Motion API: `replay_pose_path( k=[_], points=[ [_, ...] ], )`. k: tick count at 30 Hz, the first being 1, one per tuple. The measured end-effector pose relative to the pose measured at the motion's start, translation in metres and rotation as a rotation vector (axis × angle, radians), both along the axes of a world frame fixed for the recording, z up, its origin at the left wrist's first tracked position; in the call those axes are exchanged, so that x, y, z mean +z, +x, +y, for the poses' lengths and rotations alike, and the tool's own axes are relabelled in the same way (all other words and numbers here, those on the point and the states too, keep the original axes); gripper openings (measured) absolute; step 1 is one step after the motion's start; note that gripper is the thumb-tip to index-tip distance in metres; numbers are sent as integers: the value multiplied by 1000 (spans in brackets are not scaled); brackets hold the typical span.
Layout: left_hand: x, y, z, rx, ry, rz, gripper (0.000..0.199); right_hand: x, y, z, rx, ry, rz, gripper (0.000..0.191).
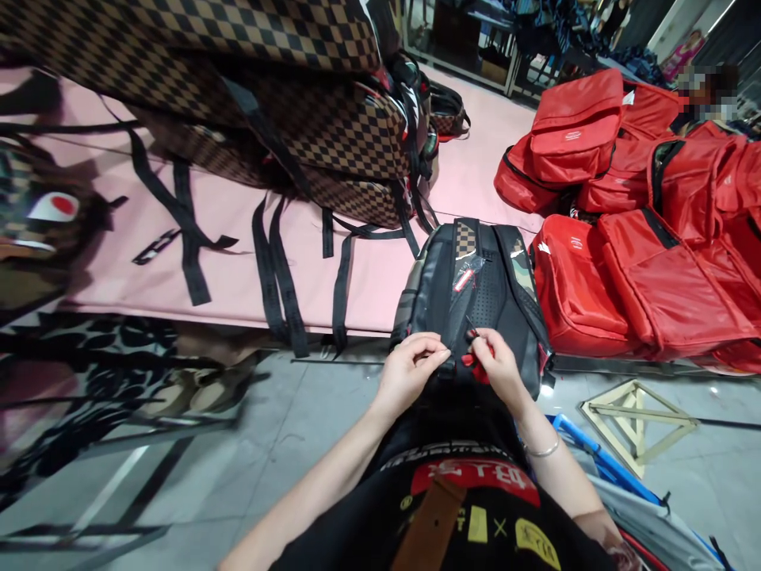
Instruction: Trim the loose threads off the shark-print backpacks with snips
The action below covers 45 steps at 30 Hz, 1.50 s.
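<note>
A black backpack (499,309) with checkered and camouflage strap patches lies at the edge of the pink table, its back panel facing up. A clear plastic piece with a red and white label (467,276) rests on it. Over the backpack's lower left part, my left hand (413,366) has thumb and forefinger pinched together; anything between the fingertips is too small to make out. My right hand (498,363), just to the right, is closed around a small red-handled tool (476,358) whose thin dark tip points up.
Brown checkered bags (333,135) with dangling black straps are stacked on the pink table (238,285). Red bags (666,262) are piled at the right. A cream metal frame (639,428) stands on the floor at lower right. A person is at the upper right.
</note>
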<state>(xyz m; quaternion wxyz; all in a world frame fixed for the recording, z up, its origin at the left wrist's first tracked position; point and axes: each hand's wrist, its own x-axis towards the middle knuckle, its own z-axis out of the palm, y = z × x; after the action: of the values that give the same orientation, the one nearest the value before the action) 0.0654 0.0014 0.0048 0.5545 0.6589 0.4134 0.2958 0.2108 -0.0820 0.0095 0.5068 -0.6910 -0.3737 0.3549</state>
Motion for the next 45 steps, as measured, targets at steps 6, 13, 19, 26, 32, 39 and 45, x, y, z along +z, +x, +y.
replay_pose_path(
  k=[6,13,19,26,32,39,45],
  points=[
    [2,2,-13,80,126,-11,17,21,15,-24,104,45,-673,19],
    [2,3,-17,76,189,-19,13,39,17,-24,307,23,-1003,17],
    [2,5,-21,74,249,-13,11,56,18,-21,410,-84,-1151,13],
    [2,8,-22,67,273,-10,11,62,18,-22,420,-101,-1151,14],
    [0,8,-23,134,245,-37,12,53,17,-23,384,-68,-1087,16],
    [-6,8,-27,218,174,-68,13,48,15,-15,391,-68,-1007,12],
    [-7,8,-30,224,188,-23,13,52,8,-10,438,-107,-1132,16]
  ],
)
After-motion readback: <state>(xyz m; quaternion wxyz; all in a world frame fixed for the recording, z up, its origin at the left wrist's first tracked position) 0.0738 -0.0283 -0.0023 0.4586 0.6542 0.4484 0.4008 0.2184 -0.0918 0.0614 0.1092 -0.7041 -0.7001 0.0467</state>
